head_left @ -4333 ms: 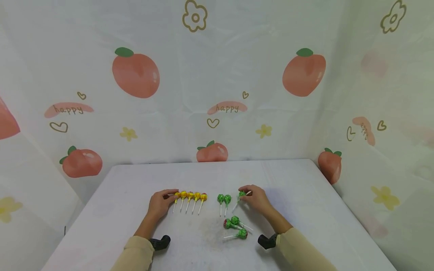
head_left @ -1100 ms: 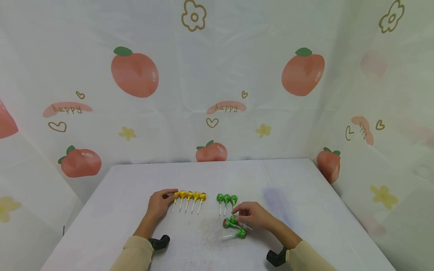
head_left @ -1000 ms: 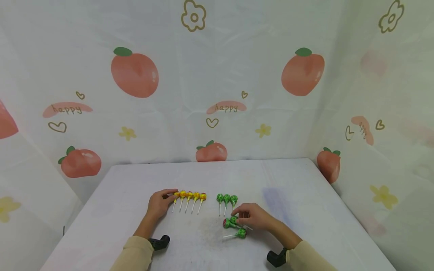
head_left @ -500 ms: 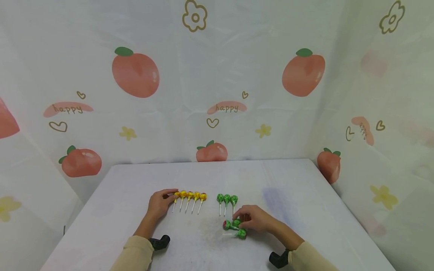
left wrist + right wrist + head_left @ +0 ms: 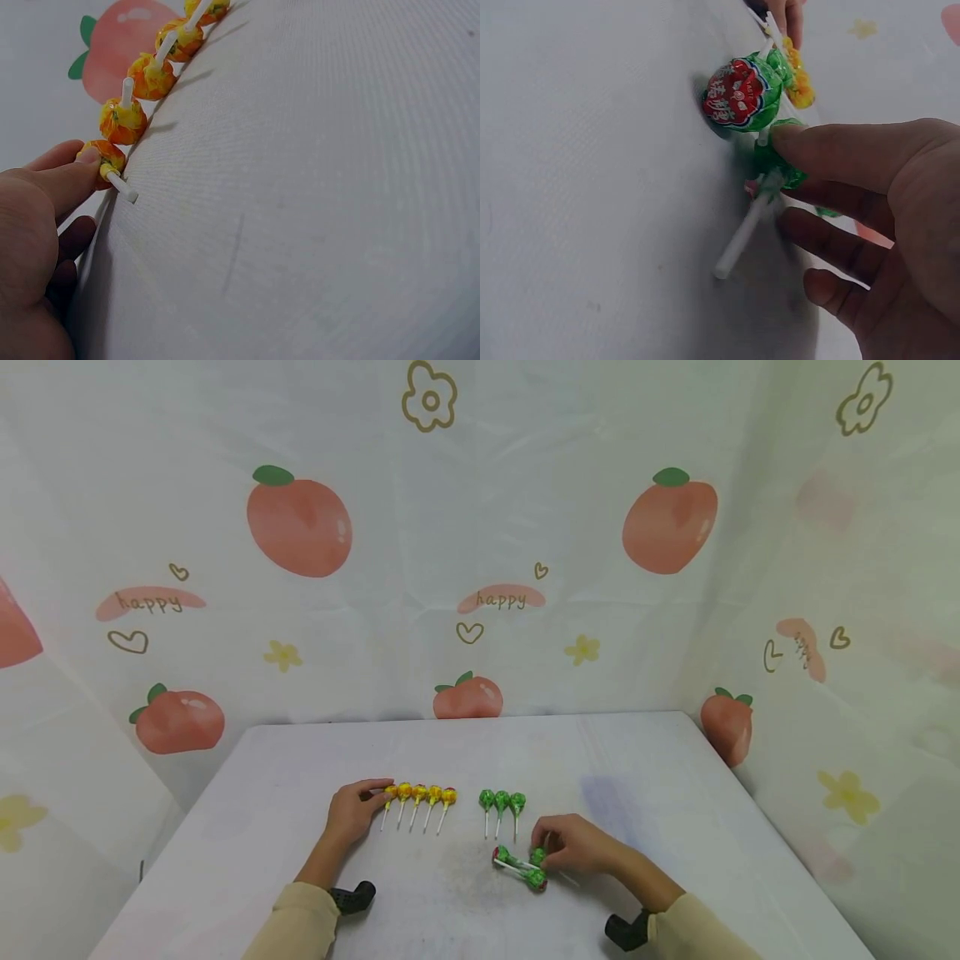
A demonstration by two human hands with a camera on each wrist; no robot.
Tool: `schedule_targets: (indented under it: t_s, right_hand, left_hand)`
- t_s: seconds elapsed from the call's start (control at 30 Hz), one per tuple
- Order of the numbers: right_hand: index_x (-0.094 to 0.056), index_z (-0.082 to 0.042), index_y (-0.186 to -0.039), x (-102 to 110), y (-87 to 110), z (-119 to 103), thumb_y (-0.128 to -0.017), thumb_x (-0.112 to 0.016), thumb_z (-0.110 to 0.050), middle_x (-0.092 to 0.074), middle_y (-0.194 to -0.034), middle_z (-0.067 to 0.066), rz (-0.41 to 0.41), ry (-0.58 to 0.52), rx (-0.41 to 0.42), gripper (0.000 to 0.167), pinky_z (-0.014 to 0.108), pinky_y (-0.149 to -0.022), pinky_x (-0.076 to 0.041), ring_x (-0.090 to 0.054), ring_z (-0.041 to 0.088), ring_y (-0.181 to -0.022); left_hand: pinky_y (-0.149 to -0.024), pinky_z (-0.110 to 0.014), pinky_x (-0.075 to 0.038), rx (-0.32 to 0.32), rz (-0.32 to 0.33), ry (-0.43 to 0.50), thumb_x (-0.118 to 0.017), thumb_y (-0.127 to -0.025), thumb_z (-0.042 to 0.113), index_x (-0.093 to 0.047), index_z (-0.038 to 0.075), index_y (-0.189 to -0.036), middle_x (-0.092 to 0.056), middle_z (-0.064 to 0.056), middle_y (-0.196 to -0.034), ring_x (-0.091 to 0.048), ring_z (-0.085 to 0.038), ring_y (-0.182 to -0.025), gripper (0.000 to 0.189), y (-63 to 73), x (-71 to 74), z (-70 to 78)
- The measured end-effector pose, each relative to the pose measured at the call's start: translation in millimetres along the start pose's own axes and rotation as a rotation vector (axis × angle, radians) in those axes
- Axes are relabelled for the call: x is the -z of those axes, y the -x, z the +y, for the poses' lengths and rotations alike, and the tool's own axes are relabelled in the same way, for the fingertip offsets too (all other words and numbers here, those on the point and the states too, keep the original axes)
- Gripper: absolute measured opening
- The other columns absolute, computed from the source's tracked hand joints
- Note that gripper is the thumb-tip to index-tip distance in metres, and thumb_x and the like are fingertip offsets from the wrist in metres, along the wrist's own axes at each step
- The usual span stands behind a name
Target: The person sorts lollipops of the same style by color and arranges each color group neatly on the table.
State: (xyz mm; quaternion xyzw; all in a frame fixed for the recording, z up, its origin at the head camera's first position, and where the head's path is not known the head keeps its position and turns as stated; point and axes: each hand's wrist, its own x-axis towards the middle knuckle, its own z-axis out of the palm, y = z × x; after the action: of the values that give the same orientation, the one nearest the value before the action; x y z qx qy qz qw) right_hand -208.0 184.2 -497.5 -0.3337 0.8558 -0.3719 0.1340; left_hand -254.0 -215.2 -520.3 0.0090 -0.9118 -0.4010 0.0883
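Note:
On the left, my left hand (image 5: 351, 812) pinches the head of the leftmost yellow lollipop (image 5: 109, 159) between thumb and finger. It ends a side-by-side row of several yellow lollipops (image 5: 420, 792), sticks toward me. My right hand (image 5: 583, 845) pinches a green lollipop (image 5: 776, 161) by its wrapped head, its white stick (image 5: 742, 234) sticking out past the fingers. Just left of that hand, two loose green lollipops lie crossed: one head (image 5: 502, 855) at the upper left, the other (image 5: 536, 879) at the lower right. Three green lollipops (image 5: 501, 798) form a row behind them.
All the lollipops lie on a white-covered table (image 5: 315, 752). A gap separates the yellow row from the green row. Behind the table hangs a white cloth (image 5: 480, 510) printed with peaches. A black wrist mount (image 5: 628, 930) juts from each sleeve.
My right hand has left the third green lollipop in the row and come nearer to me. It has drawn another one rightward from the loose pile, turning a neighbour's stick. My left hand stays put.

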Motion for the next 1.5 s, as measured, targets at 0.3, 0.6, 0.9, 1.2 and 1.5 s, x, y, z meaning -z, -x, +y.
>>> schedule_targets:
  t_s: [0.3,0.6,0.9,1.2,1.5]
  right_hand:
    - [-0.071,-0.01,-0.107,11,-1.6,4,-0.084,-0.074,-0.006,-0.063,-0.088,-0.007,0.064,0.012,0.042,0.024,0.027,-0.065,-0.048,-0.055,0.006,-0.073]
    - [-0.07,-0.011,-0.1,19,-17.7,13,-0.084,-0.076,-0.014,-0.06,-0.084,-0.007,0.226,0.04,-0.107,0.017,0.029,-0.065,-0.046,-0.053,0.012,-0.076]
    - [-0.071,-0.013,-0.097,14,-35.5,25,-0.082,-0.077,-0.011,-0.061,-0.084,-0.002,0.415,-0.06,-0.284,0.017,0.034,-0.066,-0.045,-0.055,0.016,-0.077]
    - [-0.071,-0.013,-0.093,6,-47.0,24,-0.08,-0.079,-0.01,-0.06,-0.079,-0.003,0.492,-0.033,-0.29,0.016,0.032,-0.061,-0.044,-0.053,0.014,-0.072]
    - [-0.071,-0.012,-0.093,2,-46.8,24,-0.08,-0.079,-0.011,-0.059,-0.079,-0.004,0.5,-0.007,-0.267,0.015,0.032,-0.062,-0.044,-0.055,0.013,-0.072]
  left_hand:
    - [-0.073,-0.034,-0.043,-0.001,-0.004,-0.003,-0.071,-0.09,0.015,-0.074,0.012,-0.114,-0.068,-0.008,-0.105,-0.053,-0.022,-0.083,0.025,-1.9,-1.9,-4.5]
    - [-0.072,-0.034,-0.042,-0.006,-0.004,-0.007,-0.071,-0.09,0.014,-0.074,0.012,-0.115,-0.068,-0.007,-0.106,-0.052,-0.021,-0.083,0.025,-2.3,-1.9,-2.9]
    - [-0.071,-0.033,-0.042,0.02,-0.011,-0.007,-0.071,-0.09,0.016,-0.074,0.013,-0.115,-0.067,-0.006,-0.102,-0.051,-0.021,-0.081,0.026,-2.4,-2.8,-3.1]
    - [-0.071,-0.033,-0.041,0.014,-0.007,-0.011,-0.071,-0.089,0.016,-0.074,0.013,-0.115,-0.067,-0.006,-0.102,-0.051,-0.021,-0.081,0.026,-2.1,-2.3,-2.6]
    - [-0.072,-0.034,-0.043,-0.002,-0.001,-0.002,-0.072,-0.089,0.015,-0.074,0.011,-0.114,-0.068,-0.008,-0.105,-0.053,-0.021,-0.082,0.025,-1.4,-0.8,-3.2]
